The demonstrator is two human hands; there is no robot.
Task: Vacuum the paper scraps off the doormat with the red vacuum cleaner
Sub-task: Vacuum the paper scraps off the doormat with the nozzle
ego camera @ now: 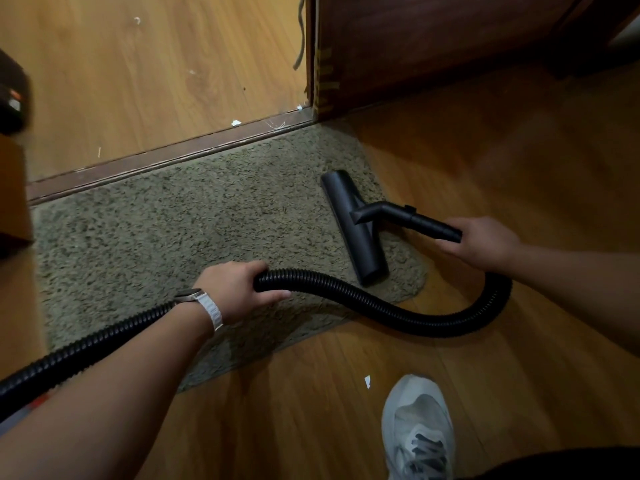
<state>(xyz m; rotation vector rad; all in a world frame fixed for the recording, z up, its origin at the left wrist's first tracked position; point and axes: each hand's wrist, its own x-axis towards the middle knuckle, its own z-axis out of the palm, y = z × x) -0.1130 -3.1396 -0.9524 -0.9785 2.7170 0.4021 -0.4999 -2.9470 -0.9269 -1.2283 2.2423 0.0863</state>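
Observation:
A shaggy grey-green doormat (166, 237) lies along a dark door threshold. The black floor nozzle (353, 226) of the vacuum rests flat on the mat's right end. My right hand (481, 240) grips the black rigid tube (415, 221) behind the nozzle. My left hand (235, 289), with a white-strapped watch on its wrist, holds the black ribbed hose (381, 303), which loops from the tube round to the lower left edge. The red body of the vacuum is out of view. I see no scraps on the mat itself.
White paper scraps lie off the mat: one (236, 123) beyond the threshold (156, 161), another (299, 107) by the door frame, one (367, 382) on the wooden floor near my grey shoe (419, 431). A dark wooden door (433, 39) stands open at top right.

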